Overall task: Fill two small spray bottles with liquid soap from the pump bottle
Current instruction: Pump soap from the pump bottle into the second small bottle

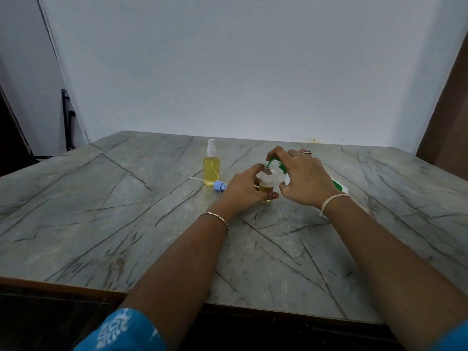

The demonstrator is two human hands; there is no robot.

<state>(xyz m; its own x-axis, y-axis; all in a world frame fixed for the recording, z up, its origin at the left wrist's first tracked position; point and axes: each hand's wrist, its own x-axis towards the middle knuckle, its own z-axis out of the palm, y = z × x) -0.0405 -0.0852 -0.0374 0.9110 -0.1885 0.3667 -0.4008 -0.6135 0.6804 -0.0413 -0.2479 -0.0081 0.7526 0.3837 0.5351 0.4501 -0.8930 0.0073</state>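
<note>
A small clear spray bottle [267, 180] stands uncapped on the table, with yellow soap in its lower part. My left hand [244, 190] grips it around the body. My right hand [302, 177] lies over the green pump head [272, 162] of the pump bottle [339, 184], fingers curled on it, and the nozzle points into the small bottle's mouth. The pump bottle is mostly hidden behind my right hand. A second spray bottle [211, 165], nearly full of yellow liquid with a white sprayer on, stands to the left. A blue sprayer cap [219, 186] with its white tube lies beside it.
The grey marble-pattern table [126, 224] runs to a pale wall at the back. Its dark front edge is near me. A dark metal stand [66, 117] leans at the far left beyond the table.
</note>
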